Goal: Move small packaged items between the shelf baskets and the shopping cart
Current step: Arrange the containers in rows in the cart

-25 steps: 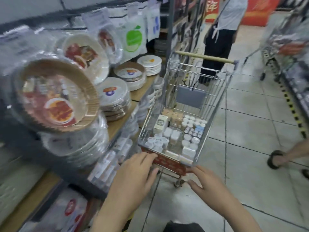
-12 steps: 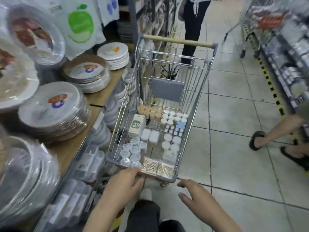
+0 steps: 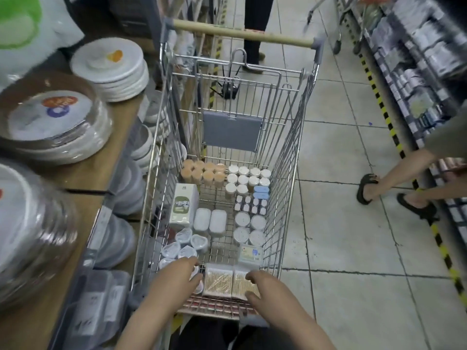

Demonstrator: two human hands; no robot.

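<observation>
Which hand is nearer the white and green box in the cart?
Left. The left hand is at the cart's near left corner, below the white and green box; the right hand sits farther right, over the cotton swab packs.

Both hands reach forward; fingers loosely curled.

Left: wooden shelf bearing stack of white plates and wrapped plate packs, one nearer pack blurred. White bag with green print hanging above. Lower tier: clear plastic containers. Floor: grey tiles, yellow-black hazard tape along right-hand shelving. Sandalled feet at right. Dark trouser legs standing beyond, far end.
</observation>
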